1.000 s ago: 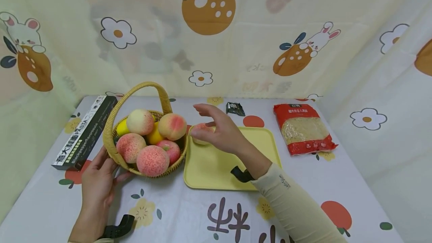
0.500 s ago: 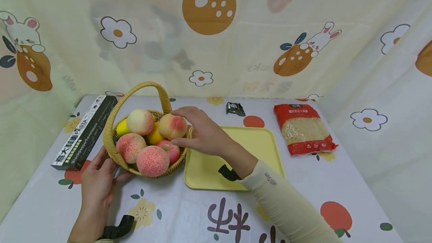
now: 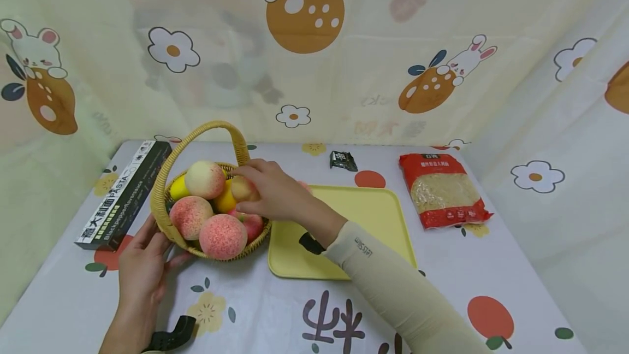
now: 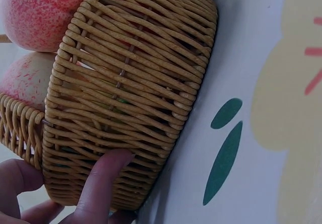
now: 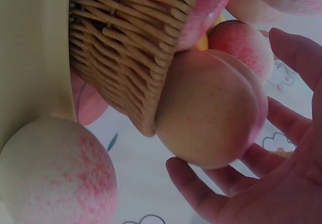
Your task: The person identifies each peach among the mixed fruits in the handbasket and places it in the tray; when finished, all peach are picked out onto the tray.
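Note:
A wicker basket [image 3: 168, 223] with an arched handle is heaped with peaches, an apple [image 3: 253, 225] and yellow fruit [image 3: 178, 186]. My left hand [image 3: 142, 266] holds its left end from outside; in the left wrist view the thumb [image 4: 103, 183] presses on the woven wall. At the basket's right rim, my right hand [image 3: 275, 193] reaches about a peach [image 5: 211, 108]. In the right wrist view its fingers lie behind the peach, while the thumb [image 5: 294, 50] stands apart from it. Another peach [image 5: 55, 173] sits on the yellow tray [image 3: 344, 255], mostly hidden by my hand in the head view.
A black pasta box [image 3: 125, 195] lies left of the basket. Behind the tray is a small black packet [image 3: 343, 160]. To the right lies a red bag of pasta [image 3: 442, 190]. A patterned curtain [image 3: 314, 81] hangs behind the table.
My right hand has moved left from above the peach on the tray to the peach at the basket's right rim. My left hand and the basket stay in place.

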A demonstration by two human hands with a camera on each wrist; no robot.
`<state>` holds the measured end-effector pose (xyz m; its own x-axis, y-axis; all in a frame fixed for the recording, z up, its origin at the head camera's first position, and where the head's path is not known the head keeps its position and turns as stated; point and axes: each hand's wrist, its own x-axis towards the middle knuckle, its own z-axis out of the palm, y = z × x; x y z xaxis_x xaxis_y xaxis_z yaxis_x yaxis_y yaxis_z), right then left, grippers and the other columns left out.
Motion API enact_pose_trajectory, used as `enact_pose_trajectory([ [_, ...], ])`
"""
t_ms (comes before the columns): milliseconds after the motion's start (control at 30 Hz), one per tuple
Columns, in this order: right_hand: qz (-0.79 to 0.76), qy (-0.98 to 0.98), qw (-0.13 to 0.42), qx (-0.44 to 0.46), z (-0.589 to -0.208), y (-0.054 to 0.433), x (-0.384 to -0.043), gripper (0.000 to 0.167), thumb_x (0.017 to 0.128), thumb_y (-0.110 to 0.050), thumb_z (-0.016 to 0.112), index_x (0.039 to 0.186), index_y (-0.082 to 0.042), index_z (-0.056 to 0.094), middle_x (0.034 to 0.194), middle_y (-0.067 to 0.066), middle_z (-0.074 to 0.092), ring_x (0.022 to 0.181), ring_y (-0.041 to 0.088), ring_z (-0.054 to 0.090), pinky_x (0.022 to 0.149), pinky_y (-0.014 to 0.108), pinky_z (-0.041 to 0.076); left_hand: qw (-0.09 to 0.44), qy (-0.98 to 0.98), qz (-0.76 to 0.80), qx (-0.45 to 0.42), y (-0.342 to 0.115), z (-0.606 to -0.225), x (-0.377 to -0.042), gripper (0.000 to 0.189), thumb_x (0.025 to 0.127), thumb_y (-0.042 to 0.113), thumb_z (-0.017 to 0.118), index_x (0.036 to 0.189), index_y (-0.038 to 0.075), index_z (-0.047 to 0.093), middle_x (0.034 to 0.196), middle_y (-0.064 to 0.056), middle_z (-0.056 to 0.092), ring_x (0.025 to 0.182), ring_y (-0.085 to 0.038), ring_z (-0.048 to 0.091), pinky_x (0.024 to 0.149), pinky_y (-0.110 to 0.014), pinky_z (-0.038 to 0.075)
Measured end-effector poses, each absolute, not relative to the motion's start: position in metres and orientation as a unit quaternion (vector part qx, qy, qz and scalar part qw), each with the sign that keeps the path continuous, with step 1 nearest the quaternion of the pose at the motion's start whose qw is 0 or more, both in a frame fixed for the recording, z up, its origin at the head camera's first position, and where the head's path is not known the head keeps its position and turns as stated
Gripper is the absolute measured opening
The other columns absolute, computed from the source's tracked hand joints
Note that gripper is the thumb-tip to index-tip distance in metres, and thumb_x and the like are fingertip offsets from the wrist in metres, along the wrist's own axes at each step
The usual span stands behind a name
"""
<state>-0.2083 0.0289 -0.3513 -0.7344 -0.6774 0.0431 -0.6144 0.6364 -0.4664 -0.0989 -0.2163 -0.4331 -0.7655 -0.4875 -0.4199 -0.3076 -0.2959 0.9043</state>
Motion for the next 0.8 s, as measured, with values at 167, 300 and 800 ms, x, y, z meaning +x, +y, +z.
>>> enact_pose_trajectory([
  [167, -0.201, 0.912, 0.068, -0.350, -0.357, 0.019, -0.214, 0.068, 0.095, -0.043, 0.078, 0.155, -0.024, 0.053, 0.159, 0.007, 0.046, 0.138, 0.031, 0.047, 0.110, 0.041, 0.053, 0.059, -0.593, -0.730, 0.336, -0.216, -0.434, -0.099, 0.052, 0.108, 0.022, 0.058, 0.153, 0.047, 0.051, 0.155, 0.002, 0.050, 0.106, -0.007, 0.068, 0.067, -0.033, 0.068],
  [300, -0.190, 0.919, 0.070, -0.339, -0.362, 0.013, -0.217, 0.065, 0.095, -0.042, 0.076, 0.154, -0.026, 0.054, 0.157, 0.007, 0.047, 0.134, 0.030, 0.048, 0.101, 0.038, 0.055, 0.062, -0.596, -0.727, 0.335, -0.217, -0.435, -0.100, 0.052, 0.108, 0.022, 0.059, 0.153, 0.047, 0.051, 0.155, 0.001, 0.050, 0.106, -0.006, 0.068, 0.067, -0.033, 0.068],
  [800, -0.117, 0.938, 0.015, -0.326, -0.374, 0.004, -0.217, 0.055, 0.100, -0.042, 0.071, 0.151, -0.035, 0.053, 0.149, 0.006, 0.052, 0.113, 0.029, 0.054, 0.084, 0.035, 0.057, 0.057, -0.583, -0.736, 0.339, -0.216, -0.433, -0.099, 0.052, 0.107, 0.022, 0.060, 0.152, 0.047, 0.053, 0.153, 0.003, 0.051, 0.110, -0.009, 0.066, 0.067, -0.033, 0.068],
])
